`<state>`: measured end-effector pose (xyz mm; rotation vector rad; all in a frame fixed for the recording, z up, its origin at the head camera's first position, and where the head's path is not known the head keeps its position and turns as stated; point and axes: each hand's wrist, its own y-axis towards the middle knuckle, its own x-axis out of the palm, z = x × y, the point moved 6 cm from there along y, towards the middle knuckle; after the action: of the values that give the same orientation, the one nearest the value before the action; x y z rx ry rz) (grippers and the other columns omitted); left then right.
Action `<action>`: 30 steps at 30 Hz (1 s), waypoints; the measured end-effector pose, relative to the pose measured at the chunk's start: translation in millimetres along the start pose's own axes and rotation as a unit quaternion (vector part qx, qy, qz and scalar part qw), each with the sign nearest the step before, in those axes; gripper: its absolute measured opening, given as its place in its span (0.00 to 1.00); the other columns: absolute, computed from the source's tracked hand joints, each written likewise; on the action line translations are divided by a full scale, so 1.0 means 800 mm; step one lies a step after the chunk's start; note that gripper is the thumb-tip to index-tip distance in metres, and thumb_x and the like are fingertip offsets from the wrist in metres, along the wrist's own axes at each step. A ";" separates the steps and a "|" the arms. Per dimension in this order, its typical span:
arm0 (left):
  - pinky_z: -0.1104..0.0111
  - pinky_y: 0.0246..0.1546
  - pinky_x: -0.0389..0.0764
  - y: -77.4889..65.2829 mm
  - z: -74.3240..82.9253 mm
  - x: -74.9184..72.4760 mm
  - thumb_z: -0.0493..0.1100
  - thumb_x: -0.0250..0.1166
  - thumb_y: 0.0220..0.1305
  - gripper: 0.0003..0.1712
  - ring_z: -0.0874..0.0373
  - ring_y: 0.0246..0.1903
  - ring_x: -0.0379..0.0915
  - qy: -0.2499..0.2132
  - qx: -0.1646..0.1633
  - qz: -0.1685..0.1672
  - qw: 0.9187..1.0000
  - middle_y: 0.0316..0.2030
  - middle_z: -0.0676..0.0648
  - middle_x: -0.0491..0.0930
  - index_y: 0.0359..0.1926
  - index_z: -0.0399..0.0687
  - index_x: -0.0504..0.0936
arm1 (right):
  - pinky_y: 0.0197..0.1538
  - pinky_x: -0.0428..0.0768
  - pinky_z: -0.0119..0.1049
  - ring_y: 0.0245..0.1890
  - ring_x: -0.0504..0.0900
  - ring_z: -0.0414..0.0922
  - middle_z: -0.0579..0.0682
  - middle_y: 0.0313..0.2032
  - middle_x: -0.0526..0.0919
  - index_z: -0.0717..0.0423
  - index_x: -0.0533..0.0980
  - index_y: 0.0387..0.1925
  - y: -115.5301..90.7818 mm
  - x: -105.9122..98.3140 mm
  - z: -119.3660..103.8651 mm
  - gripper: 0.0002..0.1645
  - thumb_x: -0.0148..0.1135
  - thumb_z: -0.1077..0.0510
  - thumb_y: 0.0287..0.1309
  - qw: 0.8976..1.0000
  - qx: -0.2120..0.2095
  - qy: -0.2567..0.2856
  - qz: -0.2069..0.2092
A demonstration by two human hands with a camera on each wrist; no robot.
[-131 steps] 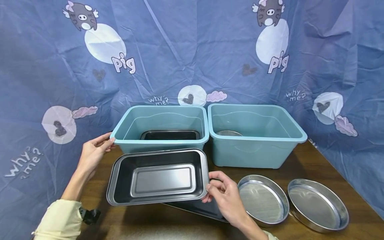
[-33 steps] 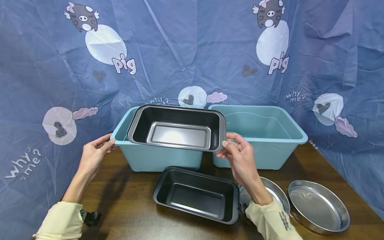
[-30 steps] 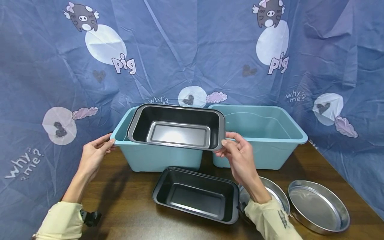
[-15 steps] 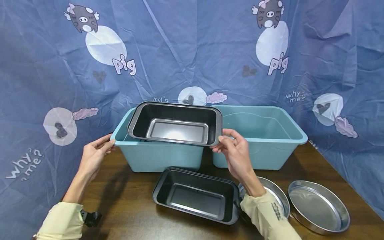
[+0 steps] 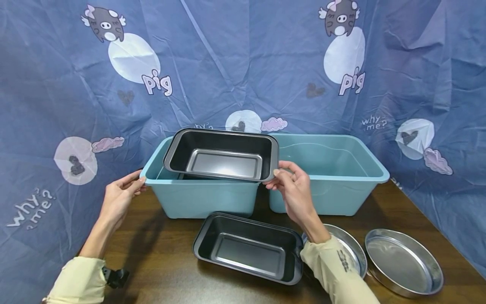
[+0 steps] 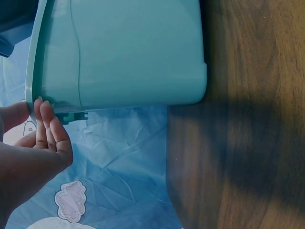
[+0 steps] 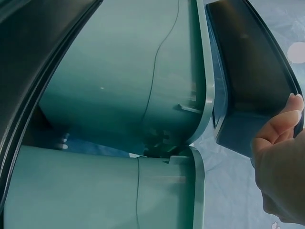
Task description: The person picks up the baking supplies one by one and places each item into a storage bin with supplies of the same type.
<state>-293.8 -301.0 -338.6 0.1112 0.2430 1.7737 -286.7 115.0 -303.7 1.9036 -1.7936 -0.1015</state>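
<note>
R hand (image 5: pixel 290 185) pinches the R end of the black rectangular metal loaf pan (image 5: pixel 225 164); it's just moved fwd over the pale-blue rectangular plastic bin (image 5: pixel 205 200) whose rim L hand (image 5: pixel 118 198) pinches, so not yet inside. Count: 2 bins, 2 loaf pans in full view (2nd loaf pan (image 5: pixel 248 253) below R fingers), 2 round silver metal tins (image 5: pixel 400 261) to their R.

I'm in a corner closed in by cloth, and whether it belongs to a home or a studio I can't tell. A creased blue fabric sheet (image 5: pixel 228 55) printed with winged pigs and "why me?" hangs behind the dark brown wood-grain surface (image 5: pixel 163 257) and along both sides. The rectangular black metal loaf pans (image 5: pixel 224 162) and round silver metal pans (image 5: pixel 402 261) here are kitchen ware.
</note>
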 end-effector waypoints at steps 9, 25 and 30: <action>0.81 0.35 0.79 -0.001 -0.001 -0.001 0.36 0.61 0.76 0.32 0.72 0.30 0.80 -0.002 0.002 -0.003 1.000 0.30 0.63 0.83 0.70 0.17 0.63 | 0.29 0.77 0.26 0.21 0.83 0.40 0.49 0.24 0.86 0.72 0.70 0.51 0.006 0.005 0.004 0.11 0.48 0.74 0.68 1.000 -0.004 0.008 -0.001; 0.81 0.35 0.78 -0.001 -0.003 0.000 0.36 0.61 0.76 0.32 0.72 0.30 0.80 -0.008 0.001 -0.007 1.000 0.30 0.63 0.84 0.70 0.16 0.62 | 0.30 0.78 0.27 0.21 0.82 0.40 0.49 0.24 0.86 0.72 0.70 0.49 0.014 0.012 0.011 0.10 0.48 0.75 0.68 1.000 -0.004 0.015 -0.004; 0.81 0.34 0.78 0.000 -0.002 0.000 0.35 0.60 0.76 0.32 0.72 0.30 0.80 -0.010 0.001 -0.004 1.000 0.30 0.63 0.84 0.70 0.16 0.62 | 0.29 0.78 0.27 0.21 0.82 0.39 0.49 0.23 0.86 0.72 0.70 0.49 0.015 0.013 0.013 0.10 0.48 0.75 0.68 1.000 -0.004 0.013 -0.005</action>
<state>-293.9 -301.1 -340.6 0.1290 0.2313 1.7627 -300.6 102.3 -304.4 1.8999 -1.7658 -0.0868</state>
